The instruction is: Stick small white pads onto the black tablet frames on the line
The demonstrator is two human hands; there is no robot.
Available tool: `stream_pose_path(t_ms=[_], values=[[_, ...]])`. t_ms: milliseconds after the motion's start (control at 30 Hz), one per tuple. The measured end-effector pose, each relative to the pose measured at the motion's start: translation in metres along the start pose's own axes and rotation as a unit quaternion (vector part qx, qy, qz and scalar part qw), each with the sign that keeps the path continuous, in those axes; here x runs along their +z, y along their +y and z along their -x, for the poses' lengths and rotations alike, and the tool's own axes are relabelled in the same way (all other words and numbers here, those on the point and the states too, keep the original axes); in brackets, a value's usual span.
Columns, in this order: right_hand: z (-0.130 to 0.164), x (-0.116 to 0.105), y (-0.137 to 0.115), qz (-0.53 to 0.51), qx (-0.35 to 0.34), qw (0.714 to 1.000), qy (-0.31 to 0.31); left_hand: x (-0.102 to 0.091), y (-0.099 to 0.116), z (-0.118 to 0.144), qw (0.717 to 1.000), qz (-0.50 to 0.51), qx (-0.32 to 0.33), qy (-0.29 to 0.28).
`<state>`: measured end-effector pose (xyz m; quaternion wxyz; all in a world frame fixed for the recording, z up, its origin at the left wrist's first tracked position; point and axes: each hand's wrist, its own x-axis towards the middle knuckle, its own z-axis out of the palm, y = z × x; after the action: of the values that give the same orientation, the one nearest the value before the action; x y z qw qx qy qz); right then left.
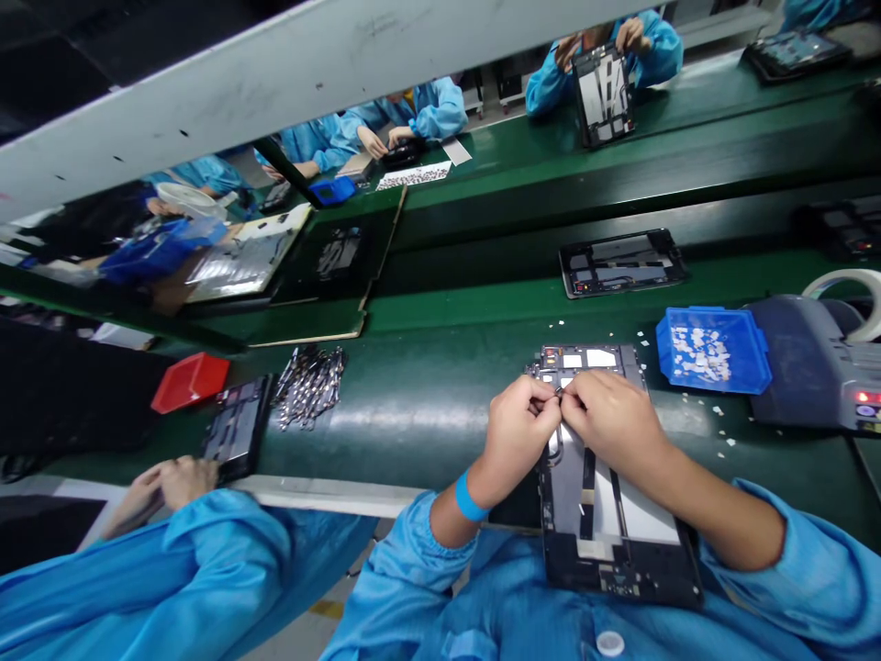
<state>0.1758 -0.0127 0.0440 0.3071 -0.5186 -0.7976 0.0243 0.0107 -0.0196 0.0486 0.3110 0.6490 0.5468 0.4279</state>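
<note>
An opened tablet (637,514) with its inner parts bared lies in front of me, its near end over the bench edge against my blue smock. Over its upper part, my left hand (519,427) and my right hand (612,418) meet with fingertips pinched together. A small dark piece shows between the fingertips, too small and covered to name. The wrist of my left arm carries a blue band (471,496). White pieces and a dark ribbon strip (587,505) are visible on the tablet's inside.
Right of the tablet stand a blue tray (716,353) of small white pieces and a tape dispenser (802,358). Left lie a pile of small metallic parts (309,386), a red tray (191,382) and a co-worker's hands (175,484) at another tablet (238,427). Another opened tablet (623,263) lies beyond.
</note>
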Motion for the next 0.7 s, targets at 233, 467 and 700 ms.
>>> stream_pose_path(t_ms=[233, 467, 700], values=[[-0.007, 0.004, 0.0, -0.017, -0.026, 0.999, -0.018, -0.004, 0.004, -0.002, 0.997, 0.048, -0.065, -0.021], [-0.013, -0.034, 0.044, -0.002, 0.083, 0.995, -0.063, -0.007, -0.004, -0.005, 0.987, 0.103, -0.115, -0.041], [-0.009, -0.097, 0.121, 0.156, 0.301, 0.922, -0.184, -0.033, -0.009, -0.008, 0.989, 0.074, -0.096, -0.083]])
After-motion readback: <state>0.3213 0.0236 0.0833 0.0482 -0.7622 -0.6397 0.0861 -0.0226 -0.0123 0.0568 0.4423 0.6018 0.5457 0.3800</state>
